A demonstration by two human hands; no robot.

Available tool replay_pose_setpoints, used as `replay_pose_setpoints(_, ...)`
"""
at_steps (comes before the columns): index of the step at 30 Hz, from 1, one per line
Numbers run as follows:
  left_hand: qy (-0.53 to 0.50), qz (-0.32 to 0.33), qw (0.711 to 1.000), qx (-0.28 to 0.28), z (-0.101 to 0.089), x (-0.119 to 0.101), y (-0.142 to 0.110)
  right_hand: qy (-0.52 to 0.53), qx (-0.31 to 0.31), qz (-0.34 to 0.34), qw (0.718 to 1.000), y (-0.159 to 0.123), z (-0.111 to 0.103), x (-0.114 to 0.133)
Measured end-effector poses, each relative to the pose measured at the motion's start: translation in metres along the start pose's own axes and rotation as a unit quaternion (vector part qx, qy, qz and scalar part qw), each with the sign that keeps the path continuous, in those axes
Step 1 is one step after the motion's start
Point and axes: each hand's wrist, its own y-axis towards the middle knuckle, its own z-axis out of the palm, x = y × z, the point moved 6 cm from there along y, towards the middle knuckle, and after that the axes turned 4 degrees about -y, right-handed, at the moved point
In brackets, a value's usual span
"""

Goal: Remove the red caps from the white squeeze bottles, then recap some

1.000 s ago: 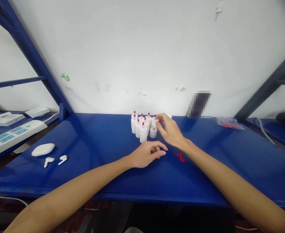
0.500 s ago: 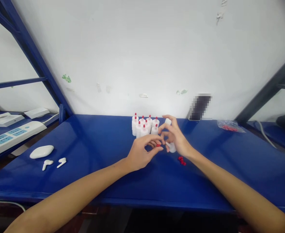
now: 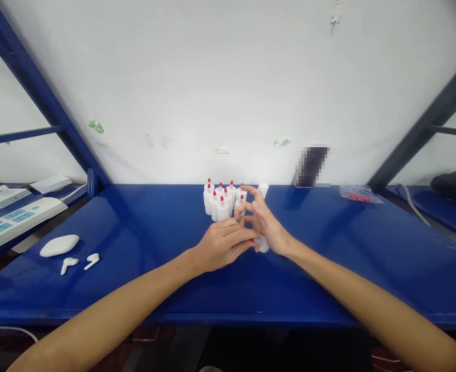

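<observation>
My right hand (image 3: 266,227) is wrapped round a small white bottle (image 3: 263,244), whose base shows below the palm. My left hand (image 3: 221,244) meets it from the left, fingers pinched against the bottle; a red cap was between them a moment ago but is hidden now. Just behind both hands stands a cluster of several white bottles with red caps (image 3: 222,200). One uncapped white bottle (image 3: 263,189) stands at the cluster's right. All of this is on the blue table (image 3: 135,243).
A white earbud case (image 3: 59,245) and two loose earbuds (image 3: 76,262) lie at the left. A power strip (image 3: 14,219) sits on the neighbouring surface. A clear bag of red caps (image 3: 360,195) lies at the back right. Blue frame struts rise on both sides.
My right hand took a white bottle from beside the cluster and drew it nearer. My left hand lifted a red cap and joined it. The loose red caps are now hidden behind my right wrist.
</observation>
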Motion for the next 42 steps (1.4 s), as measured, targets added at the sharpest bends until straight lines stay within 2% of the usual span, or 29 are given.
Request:
replay_pose_setpoints(3,-0.011,0.001,0.999,0.034,0.004,-0.001,0.001,-0.021,-0.002,-0.008,1.0,0.0,-0.001,-0.002)
replay_pose_setpoints(6,-0.041,-0.011,0.999,0.013,0.0,-0.003,0.003,0.0,0.003,-0.015,1.0,0.0,-0.002,-0.001)
replay_pose_setpoints(8,-0.068,-0.063,0.995,-0.04,-0.009,0.001,0.005,0.027,0.024,-0.015,0.999,0.001,-0.002,0.001)
replay_pose_setpoints(10,-0.113,-0.139,0.977,-0.119,-0.019,0.009,0.004,0.037,0.037,-0.032,0.998,0.003,-0.005,0.003)
replay_pose_setpoints(13,-0.22,-0.227,0.924,-0.216,-0.029,0.022,0.0,0.0,0.032,-0.067,0.997,0.005,-0.014,0.006)
replay_pose_setpoints(15,-0.278,-0.266,0.892,-0.237,-0.029,0.029,-0.001,-0.025,0.041,-0.069,0.996,0.005,-0.017,0.005)
replay_pose_setpoints(19,-0.33,-0.311,0.858,-0.241,-0.023,0.033,-0.001,-0.046,0.054,-0.061,0.996,0.002,-0.015,0.007)
replay_pose_setpoints(23,-0.335,-0.318,0.851,-0.249,-0.02,0.031,-0.002,-0.03,0.046,-0.069,0.996,0.002,-0.012,0.01)
replay_pose_setpoints(29,-0.342,-0.336,0.837,-0.264,-0.018,0.037,-0.007,0.008,0.024,-0.076,0.997,0.005,-0.022,0.008)
replay_pose_setpoints(33,-0.339,-0.342,0.84,-0.248,-0.014,0.04,-0.009,-0.019,0.038,-0.043,0.998,0.004,-0.018,0.003)
replay_pose_setpoints(42,-0.35,-0.303,0.864,-0.198,-0.009,0.038,-0.011,-0.07,0.052,-0.038,0.996,0.002,-0.009,0.006)
